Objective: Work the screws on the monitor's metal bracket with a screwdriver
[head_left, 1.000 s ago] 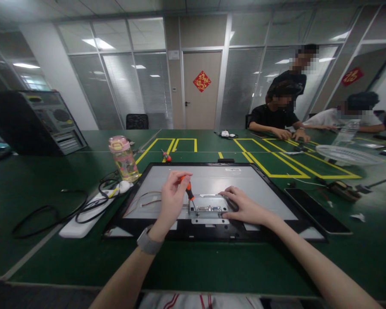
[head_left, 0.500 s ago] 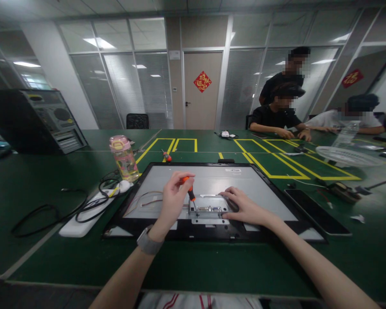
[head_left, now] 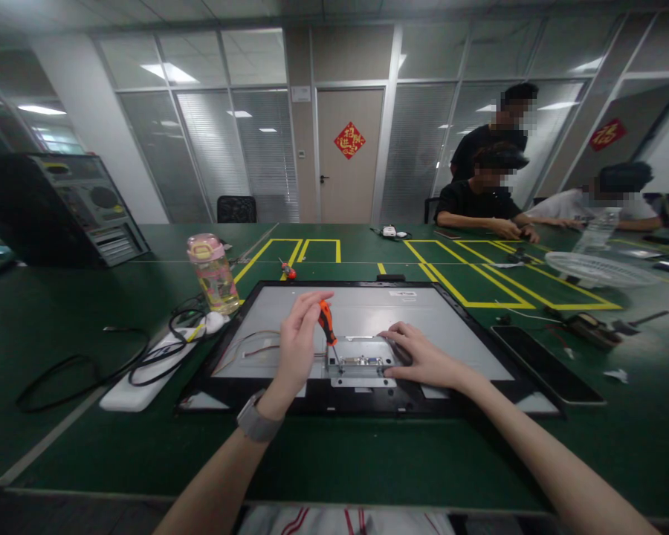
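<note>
A monitor lies face down on the green table, its silver back panel (head_left: 451,327) framed in black. A small metal cover plate (head_left: 362,364) sits near the panel's front edge. My left hand (head_left: 296,343) pinches an orange-and-black screwdriver (head_left: 327,325), held nearly upright with its tip at the plate's left corner. My right hand (head_left: 421,357) rests on the plate's right side, fingers curled and pressing down on it. A grey watch (head_left: 255,423) is on my left wrist.
A pink-lidded bottle (head_left: 213,273), black cables (head_left: 117,364) and a white strip lie to the left, a computer case (head_left: 61,208) at far left. A dark phone-like slab (head_left: 546,364), tools and a fan grille (head_left: 602,269) are to the right. Three people sit or stand at the far right.
My left hand has tipped the screwdriver more upright and opened its fingers a little around the handle. The right hand stays on the plate. The standing person behind shifted slightly.
</note>
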The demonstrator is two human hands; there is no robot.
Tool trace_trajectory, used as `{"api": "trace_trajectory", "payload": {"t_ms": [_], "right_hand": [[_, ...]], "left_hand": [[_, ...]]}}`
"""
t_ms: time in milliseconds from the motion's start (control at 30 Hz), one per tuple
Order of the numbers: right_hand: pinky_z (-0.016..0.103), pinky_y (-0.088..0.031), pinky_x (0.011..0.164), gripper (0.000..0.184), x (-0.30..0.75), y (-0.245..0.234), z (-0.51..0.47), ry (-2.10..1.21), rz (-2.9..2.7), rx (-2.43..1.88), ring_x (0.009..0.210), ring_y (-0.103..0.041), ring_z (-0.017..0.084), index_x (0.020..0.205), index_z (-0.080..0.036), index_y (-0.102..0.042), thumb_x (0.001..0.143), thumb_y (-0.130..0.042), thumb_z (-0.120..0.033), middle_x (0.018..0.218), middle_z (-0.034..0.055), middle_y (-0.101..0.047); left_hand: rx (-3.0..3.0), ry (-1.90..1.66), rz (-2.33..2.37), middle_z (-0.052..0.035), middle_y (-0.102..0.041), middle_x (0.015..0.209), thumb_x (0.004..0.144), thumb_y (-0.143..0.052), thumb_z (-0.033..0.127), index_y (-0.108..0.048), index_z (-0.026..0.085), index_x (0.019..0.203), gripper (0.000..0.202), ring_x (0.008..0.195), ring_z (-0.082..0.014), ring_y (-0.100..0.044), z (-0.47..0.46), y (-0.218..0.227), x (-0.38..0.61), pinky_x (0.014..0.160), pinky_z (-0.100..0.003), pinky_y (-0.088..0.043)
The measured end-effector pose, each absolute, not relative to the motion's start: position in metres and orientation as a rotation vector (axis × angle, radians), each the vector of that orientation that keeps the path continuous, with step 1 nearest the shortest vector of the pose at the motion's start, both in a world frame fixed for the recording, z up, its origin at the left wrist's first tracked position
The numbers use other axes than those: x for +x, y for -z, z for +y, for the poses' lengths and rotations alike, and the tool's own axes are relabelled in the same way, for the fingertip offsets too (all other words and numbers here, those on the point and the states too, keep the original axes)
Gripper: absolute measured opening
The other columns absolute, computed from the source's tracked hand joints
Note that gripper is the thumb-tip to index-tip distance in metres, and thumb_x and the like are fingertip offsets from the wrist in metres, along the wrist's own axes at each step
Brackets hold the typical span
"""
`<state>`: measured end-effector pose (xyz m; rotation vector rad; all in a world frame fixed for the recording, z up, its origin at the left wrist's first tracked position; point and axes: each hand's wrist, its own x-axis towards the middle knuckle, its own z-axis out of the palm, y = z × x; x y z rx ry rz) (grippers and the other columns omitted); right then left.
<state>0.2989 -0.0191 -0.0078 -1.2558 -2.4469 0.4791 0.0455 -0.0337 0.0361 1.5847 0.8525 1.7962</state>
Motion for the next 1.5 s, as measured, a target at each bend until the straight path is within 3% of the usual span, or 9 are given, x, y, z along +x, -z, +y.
{"api": "trace_trajectory", "payload": {"t_ms": [267,433,567,733,900,1000,1233,1400,1500], "right_hand": [[0.044,-0.039,0.096,0.066,0.2994,0.0086,-0.0188,-0.471,-2.447,-1.242,0.109,-0.047,0.029,0.129,-0.022,-0.048,0.074,-0.064,-0.054,0.116,0.0108,-0.047],[0.044,-0.039,0.097,0.065,0.2991,0.0081,-0.019,-0.485,-2.441,-1.254,0.11,-0.047,0.029,0.129,-0.023,-0.048,0.074,-0.064,-0.054,0.117,0.0106,-0.047],[0.044,-0.039,0.096,0.066,0.2989,0.0076,-0.0195,-0.501,-2.441,-1.261,0.109,-0.047,0.029,0.13,-0.023,-0.048,0.074,-0.063,-0.054,0.116,0.0103,-0.047],[0.043,-0.039,0.096,0.066,0.2981,0.0062,-0.0202,-0.497,-2.447,-1.256,0.109,-0.047,0.029,0.129,-0.022,-0.048,0.074,-0.064,-0.054,0.116,0.0106,-0.047],[0.044,-0.039,0.097,0.064,0.2981,0.0065,-0.02,-0.495,-2.439,-1.262,0.11,-0.047,0.029,0.129,-0.022,-0.048,0.074,-0.063,-0.053,0.117,0.0107,-0.047],[0.044,-0.038,0.097,0.065,0.2991,0.0084,-0.019,-0.497,-2.438,-1.259,0.11,-0.047,0.029,0.129,-0.024,-0.048,0.074,-0.064,-0.053,0.118,0.0102,-0.046],[0.044,-0.038,0.096,0.065,0.2993,0.0096,-0.0184,-0.48,-2.441,-1.256,0.109,-0.046,0.029,0.129,-0.023,-0.048,0.074,-0.064,-0.054,0.117,0.0102,-0.046],[0.043,-0.039,0.096,0.066,0.2983,0.009,-0.0188,-0.479,-2.451,-1.25,0.109,-0.046,0.029,0.129,-0.022,-0.047,0.074,-0.063,-0.054,0.116,0.0104,-0.046],[0.043,-0.039,0.095,0.066,0.2982,0.0085,-0.0191,-0.485,-2.453,-1.26,0.108,-0.047,0.028,0.13,-0.023,-0.046,0.074,-0.063,-0.055,0.116,0.0103,-0.046]], "left_hand": [[1.629,-1.8,0.901,-0.0022,-0.056,0.082,0.079,-0.063,0.027,-0.072,0.018,0.087,0.015,0.075,-0.0137,-0.055,-0.0346,-0.0361,0.0449,0.068,-0.022,-0.046],[1.532,-1.771,0.842,-0.0059,-0.063,0.098,0.087,-0.048,0.028,-0.07,0.018,0.099,0.027,0.089,-0.0176,-0.059,-0.0325,-0.0335,0.0459,0.08,-0.027,-0.046],[1.508,-1.728,0.863,-0.0056,-0.066,0.091,0.086,-0.051,0.029,-0.068,0.016,0.105,0.028,0.086,-0.0178,-0.061,-0.0337,-0.0343,0.0448,0.078,-0.027,-0.046],[1.659,-1.792,0.913,-0.0022,-0.057,0.081,0.082,-0.059,0.026,-0.071,0.019,0.092,0.018,0.075,-0.014,-0.054,-0.0362,-0.0369,0.045,0.069,-0.023,-0.044],[1.63,-1.765,0.862,-0.0055,-0.058,0.101,0.088,-0.048,0.027,-0.07,0.02,0.101,0.026,0.09,-0.0167,-0.056,-0.0354,-0.0371,0.0464,0.081,-0.027,-0.044],[1.651,-1.733,0.848,-0.0052,-0.061,0.095,0.089,-0.047,0.026,-0.066,0.019,0.108,0.028,0.09,-0.0172,-0.057,-0.0355,-0.0373,0.0462,0.081,-0.028,-0.045],[1.732,-1.881,0.963,-0.0004,-0.051,0.08,0.078,-0.066,0.023,-0.07,0.021,0.084,0.008,0.075,-0.0139,-0.052,-0.0353,-0.0347,0.0472,0.072,-0.025,-0.043],[1.567,-1.807,0.889,-0.0033,-0.06,0.09,0.083,-0.058,0.025,-0.063,0.019,0.105,0.023,0.081,-0.0151,-0.057,-0.035,-0.0333,0.0492,0.077,-0.027,-0.046],[1.5,-1.758,0.826,-0.0065,-0.064,0.093,0.088,-0.05,0.027,-0.061,0.016,0.103,0.022,0.089,-0.0179,-0.06,-0.035,-0.0332,0.0487,0.081,-0.029,-0.046]]}}
